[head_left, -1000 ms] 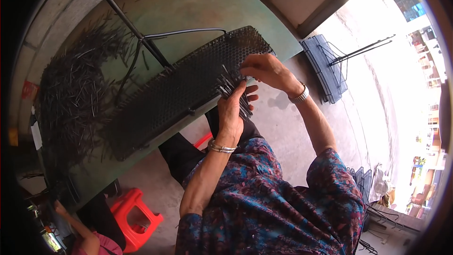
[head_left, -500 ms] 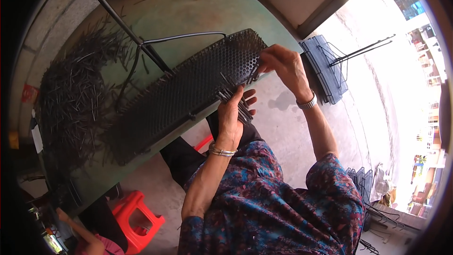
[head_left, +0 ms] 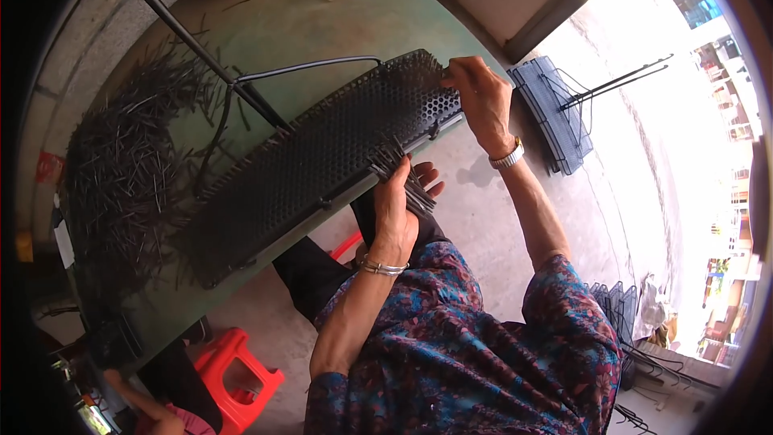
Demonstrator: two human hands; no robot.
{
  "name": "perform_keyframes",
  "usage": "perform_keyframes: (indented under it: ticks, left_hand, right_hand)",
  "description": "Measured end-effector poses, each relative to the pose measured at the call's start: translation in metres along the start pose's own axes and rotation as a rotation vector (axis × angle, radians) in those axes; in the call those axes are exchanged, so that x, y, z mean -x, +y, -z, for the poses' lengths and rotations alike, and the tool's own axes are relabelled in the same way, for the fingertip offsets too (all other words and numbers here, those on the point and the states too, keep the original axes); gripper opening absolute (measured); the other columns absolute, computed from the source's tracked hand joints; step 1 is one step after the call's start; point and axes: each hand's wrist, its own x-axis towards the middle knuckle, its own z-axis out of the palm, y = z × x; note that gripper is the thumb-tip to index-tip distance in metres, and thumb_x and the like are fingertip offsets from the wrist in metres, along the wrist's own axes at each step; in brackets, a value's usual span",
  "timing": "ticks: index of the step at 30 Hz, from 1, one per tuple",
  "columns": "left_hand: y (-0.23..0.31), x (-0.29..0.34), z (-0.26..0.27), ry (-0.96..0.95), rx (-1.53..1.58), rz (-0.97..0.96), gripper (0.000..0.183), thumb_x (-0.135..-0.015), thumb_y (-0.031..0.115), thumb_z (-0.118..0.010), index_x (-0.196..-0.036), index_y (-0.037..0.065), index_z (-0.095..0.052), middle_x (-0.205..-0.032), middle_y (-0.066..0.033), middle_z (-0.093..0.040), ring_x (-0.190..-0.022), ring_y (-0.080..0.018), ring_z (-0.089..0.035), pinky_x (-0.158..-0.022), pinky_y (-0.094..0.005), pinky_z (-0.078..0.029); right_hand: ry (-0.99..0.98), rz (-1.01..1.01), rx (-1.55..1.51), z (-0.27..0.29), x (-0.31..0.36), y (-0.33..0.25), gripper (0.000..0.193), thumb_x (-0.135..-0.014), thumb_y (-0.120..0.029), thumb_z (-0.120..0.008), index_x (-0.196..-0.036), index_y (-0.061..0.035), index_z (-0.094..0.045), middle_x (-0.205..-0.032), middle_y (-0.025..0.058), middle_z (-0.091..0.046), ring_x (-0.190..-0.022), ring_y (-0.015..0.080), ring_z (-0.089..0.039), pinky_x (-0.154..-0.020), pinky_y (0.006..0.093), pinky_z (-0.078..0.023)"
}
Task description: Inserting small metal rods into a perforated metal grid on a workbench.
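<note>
The black perforated panel (head_left: 322, 141) lies on the green tabletop (head_left: 322, 24), short bristle-like pieces lining its far edge. Just beside the panel's near edge, the left hand (head_left: 393, 213) has its thumb clamped over a bundle of dark strips (head_left: 390, 155), the other fingers spread beneath. The right hand (head_left: 485, 105) is at the panel's right end, its thumb and fingers drawn together there; whether they pinch a strip cannot be told. Left of the panel sprawls a loose pile of dark strips (head_left: 121, 169). A dark pole (head_left: 173, 20) with bent braces meets the panel's far edge. Below the panel's left end, a red stool (head_left: 229, 387) stands on the floor.
</note>
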Motion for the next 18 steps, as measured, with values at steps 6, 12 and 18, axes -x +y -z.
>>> perform_keyframes:
  ticks: [6,12,18]
  left_hand:
    - [0.0,0.007,-0.006,-0.07,-0.071,-0.036,0.019,-0.097,0.022,-0.059,-0.11,0.009,-0.06,-0.085,-0.0058,-0.064,-0.077,-0.017,-0.062,-0.071,-0.0376,-0.054]
    - [0.003,0.004,-0.003,-0.081,-0.131,-0.075,0.026,-0.096,0.026,-0.062,-0.114,0.009,-0.059,-0.08,-0.0027,-0.06,-0.064,-0.0112,-0.055,-0.057,-0.0285,-0.046]
    - [0.004,0.007,-0.003,-0.111,-0.118,-0.112,0.029,-0.095,0.029,-0.065,-0.115,0.009,-0.059,-0.078,-0.0028,-0.06,-0.062,-0.0093,-0.052,-0.055,-0.0272,-0.045]
  right_hand:
    - [-0.055,-0.076,0.011,0.001,-0.001,-0.002,0.01,-0.091,-0.009,-0.063,-0.098,-0.0024,-0.067,-0.081,0.0098,-0.071,-0.072,0.0151,-0.071,-0.063,0.0251,-0.052]
    - [-0.097,0.119,0.326,-0.014,0.004,0.008,0.012,-0.088,-0.016,-0.066,-0.097,-0.011,-0.072,-0.093,0.0069,-0.064,-0.081,0.0223,-0.064,-0.069,0.033,-0.049]
    - [-0.018,0.236,0.424,-0.02,0.001,0.015,0.015,-0.087,-0.022,-0.068,-0.099,-0.0147,-0.074,-0.091,0.0049,-0.062,-0.084,0.0238,-0.059,-0.074,0.0365,-0.046]
